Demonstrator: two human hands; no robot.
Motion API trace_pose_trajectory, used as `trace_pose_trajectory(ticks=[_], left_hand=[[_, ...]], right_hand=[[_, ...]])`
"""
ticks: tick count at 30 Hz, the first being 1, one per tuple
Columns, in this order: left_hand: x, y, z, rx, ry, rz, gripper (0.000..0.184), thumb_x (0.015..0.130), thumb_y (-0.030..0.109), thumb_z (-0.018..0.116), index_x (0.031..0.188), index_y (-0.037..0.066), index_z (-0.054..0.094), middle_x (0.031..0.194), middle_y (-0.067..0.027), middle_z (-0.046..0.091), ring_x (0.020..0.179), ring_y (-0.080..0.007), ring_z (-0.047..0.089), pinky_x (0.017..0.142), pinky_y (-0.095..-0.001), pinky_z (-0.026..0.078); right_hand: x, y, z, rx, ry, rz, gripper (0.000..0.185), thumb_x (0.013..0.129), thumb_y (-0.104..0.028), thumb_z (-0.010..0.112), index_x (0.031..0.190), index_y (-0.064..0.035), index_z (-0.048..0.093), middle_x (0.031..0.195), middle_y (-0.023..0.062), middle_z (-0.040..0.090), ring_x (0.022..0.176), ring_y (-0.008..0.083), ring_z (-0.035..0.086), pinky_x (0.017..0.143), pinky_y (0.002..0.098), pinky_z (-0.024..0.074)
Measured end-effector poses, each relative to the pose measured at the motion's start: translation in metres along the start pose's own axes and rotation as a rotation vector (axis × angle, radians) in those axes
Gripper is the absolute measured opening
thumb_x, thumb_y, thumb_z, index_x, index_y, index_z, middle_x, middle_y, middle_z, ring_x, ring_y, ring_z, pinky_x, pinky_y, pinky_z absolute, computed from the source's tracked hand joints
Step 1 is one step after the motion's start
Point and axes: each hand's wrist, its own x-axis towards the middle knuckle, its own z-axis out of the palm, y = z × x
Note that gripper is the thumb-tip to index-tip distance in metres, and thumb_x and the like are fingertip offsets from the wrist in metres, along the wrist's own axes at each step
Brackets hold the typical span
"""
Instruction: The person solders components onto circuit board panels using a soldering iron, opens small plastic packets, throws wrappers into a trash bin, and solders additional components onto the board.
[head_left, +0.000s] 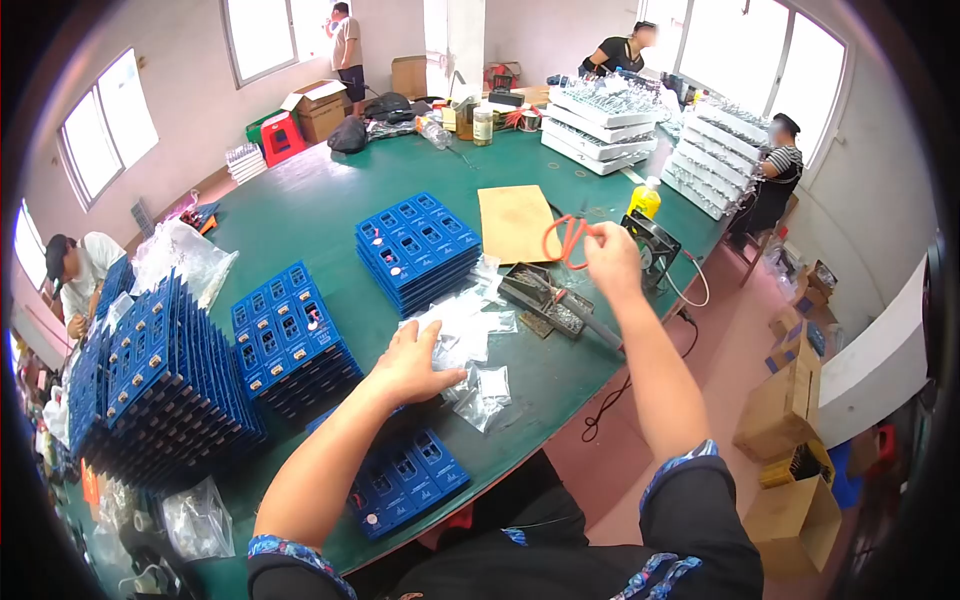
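My right hand (612, 258) is closed on a pair of scissors with orange-red handles (569, 238), held above the table near a tan board (515, 220). My left hand (412, 362) has its fingers spread, palm down, at the edge of several small clear plastic bags (487, 390). Whether it presses on them I cannot tell. Below my left forearm lies a blue circuit board panel (425, 470), partly hidden by the arm. Between my hands sits an open dark tray (560, 300) of small metal parts.
Stacks of blue panels (415, 240) stand ahead and to the left (290, 325). A small black fan (652, 250) and a yellow bottle (645, 198) are beyond my right hand. White trays (600, 130) are piled at the far right. Other people work around the green table (290, 220).
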Motion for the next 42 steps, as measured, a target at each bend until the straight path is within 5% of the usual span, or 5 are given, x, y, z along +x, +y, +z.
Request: trace_pose_trajectory(ticks=[10,15,22,35,42], left_hand=[[-0.003,0.032,0.008,0.244,-0.131,-0.054,0.116,0.063,0.071,0.074,0.153,0.018,0.025,0.157,-0.0291,0.011,0.143,-0.0506,0.013,0.103,-0.0738,0.024],[0.004,0.029,0.006,0.259,-0.111,-0.075,0.12,0.061,0.065,0.079,0.154,0.016,0.021,0.156,-0.0312,0.012,0.142,-0.0514,0.016,0.105,-0.0675,0.031],[0.012,0.021,-0.002,0.27,-0.078,-0.171,0.116,0.063,0.058,0.082,0.153,0.015,0.022,0.156,-0.0294,0.014,0.141,-0.0486,0.022,0.103,-0.0648,0.036],[0.014,-0.003,-0.01,0.243,-0.086,-0.034,0.097,0.064,0.043,0.084,0.147,0.031,0.036,0.136,-0.0185,0.042,0.123,-0.0387,0.048,0.095,-0.0511,0.048],[0.022,0.002,-0.015,0.335,-0.153,0.036,0.097,0.065,0.038,0.082,0.149,0.031,0.035,0.132,-0.0201,0.045,0.116,-0.0391,0.053,0.096,-0.0451,0.049]], right_hand=[[0.008,0.093,0.032,-0.416,-0.181,0.173,0.03,0.083,-0.028,0.066,0.091,0.0016,0.067,0.089,0.0206,0.066,0.095,0.0396,0.065,0.085,0.0477,0.0512],[-0.008,-0.029,0.041,-0.278,-0.294,-0.667,0.017,0.077,-0.014,0.06,0.087,-0.0006,0.066,0.089,0.0173,0.065,0.09,0.0344,0.06,0.085,0.0453,0.0485],[-0.034,-0.068,0.132,-0.74,-0.75,-0.685,0.04,0.086,-0.015,0.048,0.119,0.0041,0.06,0.116,0.0222,0.066,0.117,0.0353,0.058,0.109,0.0554,0.0299],[-0.095,-0.098,0.069,0.018,-1.054,-0.544,0.036,0.079,-0.008,0.056,0.112,0.0034,0.062,0.117,0.0215,0.063,0.109,0.0366,0.06,0.097,0.0451,0.0461],[-0.081,-0.102,0.027,-0.324,-1.232,-0.548,0.108,0.064,-0.031,0.08,0.151,-0.0026,0.023,0.151,0.0311,0.025,0.135,0.0418,0.037,0.109,0.0434,0.0375]])
